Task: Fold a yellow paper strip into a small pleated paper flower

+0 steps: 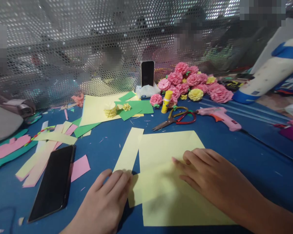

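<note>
A large pale yellow sheet of paper [166, 201] lies flat in front of me. My right hand [210, 175] rests on its right side, the thumb and one finger stretched apart and the others bent. To the left of the sheet, my left hand [107, 195] has its fingers curled together at the edge of a smaller yellow paper piece [136, 196], which lies partly beside the sheet. Its fingertips are partly hidden. Beyond that hand, a long yellow paper strip [130, 144] slants away, its near end under the fingers.
Scissors [172, 119], a glue stick [167, 101] and a pink glue gun [221, 117] lie beyond the sheet. Pink and yellow paper flowers [195, 79] are heaped behind. A black phone [53, 182] and paper strips [47, 149] are at left. Green paper [139, 109] lies near a standing phone [147, 73].
</note>
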{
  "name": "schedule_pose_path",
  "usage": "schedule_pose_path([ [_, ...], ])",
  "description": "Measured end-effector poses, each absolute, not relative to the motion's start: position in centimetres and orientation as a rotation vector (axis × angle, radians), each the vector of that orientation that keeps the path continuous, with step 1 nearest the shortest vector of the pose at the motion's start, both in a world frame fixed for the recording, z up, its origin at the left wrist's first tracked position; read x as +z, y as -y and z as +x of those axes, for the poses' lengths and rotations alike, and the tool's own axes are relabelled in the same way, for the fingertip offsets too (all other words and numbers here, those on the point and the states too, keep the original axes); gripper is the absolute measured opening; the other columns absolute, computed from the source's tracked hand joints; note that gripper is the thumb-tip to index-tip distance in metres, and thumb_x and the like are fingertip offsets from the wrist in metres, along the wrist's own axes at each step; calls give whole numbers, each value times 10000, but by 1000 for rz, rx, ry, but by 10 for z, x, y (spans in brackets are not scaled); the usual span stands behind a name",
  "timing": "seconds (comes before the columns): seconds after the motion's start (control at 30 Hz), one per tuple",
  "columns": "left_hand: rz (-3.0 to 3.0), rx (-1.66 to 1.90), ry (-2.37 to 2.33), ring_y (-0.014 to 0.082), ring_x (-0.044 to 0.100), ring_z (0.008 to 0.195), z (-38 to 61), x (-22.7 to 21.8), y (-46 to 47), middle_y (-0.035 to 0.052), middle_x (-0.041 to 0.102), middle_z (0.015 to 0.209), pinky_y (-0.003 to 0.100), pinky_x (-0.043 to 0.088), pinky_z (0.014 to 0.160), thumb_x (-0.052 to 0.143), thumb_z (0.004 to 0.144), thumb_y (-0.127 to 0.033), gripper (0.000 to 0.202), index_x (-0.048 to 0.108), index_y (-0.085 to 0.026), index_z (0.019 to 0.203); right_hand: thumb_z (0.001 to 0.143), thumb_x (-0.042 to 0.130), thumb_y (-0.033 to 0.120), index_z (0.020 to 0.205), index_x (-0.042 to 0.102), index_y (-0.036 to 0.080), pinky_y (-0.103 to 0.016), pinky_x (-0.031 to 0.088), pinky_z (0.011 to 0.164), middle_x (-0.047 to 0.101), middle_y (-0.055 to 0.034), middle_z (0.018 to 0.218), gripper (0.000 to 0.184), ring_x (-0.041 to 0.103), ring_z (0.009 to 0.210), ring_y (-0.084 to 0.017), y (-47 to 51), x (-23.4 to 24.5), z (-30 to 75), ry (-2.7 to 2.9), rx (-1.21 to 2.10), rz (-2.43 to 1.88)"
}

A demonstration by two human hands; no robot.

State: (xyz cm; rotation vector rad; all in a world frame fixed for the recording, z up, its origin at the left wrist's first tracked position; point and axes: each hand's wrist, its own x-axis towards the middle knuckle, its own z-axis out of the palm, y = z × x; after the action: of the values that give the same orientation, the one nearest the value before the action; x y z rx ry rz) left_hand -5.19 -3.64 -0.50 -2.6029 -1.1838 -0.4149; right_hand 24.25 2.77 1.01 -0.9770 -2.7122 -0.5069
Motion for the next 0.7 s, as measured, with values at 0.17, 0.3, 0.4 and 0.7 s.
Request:
schedule_pose_path([
  [0.17, -2601, -427, 1173, 237, 550, 994, -51, -5, 35, 89, 718, 1092, 390, 307, 941, 388, 936, -138, 370, 695, -108, 1139, 1000, 347, 234, 1051, 688, 196, -401, 328, 748, 610, -75, 838, 347, 503, 799, -252, -27, 9, 244, 2705, -506, -983],
  [0.3, -2595, -455, 1170, 241, 559, 999, -52, -4, 35, 91, 719, 1088, 392, 315, 934, 382, 933, -132, 373, 698, -111, 1129, 1006, 357, 247, 1108, 670, 210, -381, 366, 770, 617, -70, 869, 331, 529, 808, -230, -31, 8, 250, 2702, -425, -963],
  [0.4, -2584, -506, 1162, 251, 569, 1004, -50, -2, 36, 95, 719, 1092, 400, 323, 928, 390, 931, -134, 361, 694, -106, 1125, 1009, 382, 307, 1116, 667, 224, -363, 399, 777, 631, -84, 953, 315, 557, 870, -229, -38, 9, 255, 2658, -338, -945],
  [0.7, -2526, -631, 1235, 242, 613, 949, -43, -8, 34, 64, 728, 1039, 397, 351, 901, 531, 964, -301, 243, 678, -154, 1089, 988, 478, 386, 1057, 659, 187, -344, 413, 793, 678, -66, 944, 278, 577, 908, -211, -58, 15, 255, 2730, -153, -660],
])
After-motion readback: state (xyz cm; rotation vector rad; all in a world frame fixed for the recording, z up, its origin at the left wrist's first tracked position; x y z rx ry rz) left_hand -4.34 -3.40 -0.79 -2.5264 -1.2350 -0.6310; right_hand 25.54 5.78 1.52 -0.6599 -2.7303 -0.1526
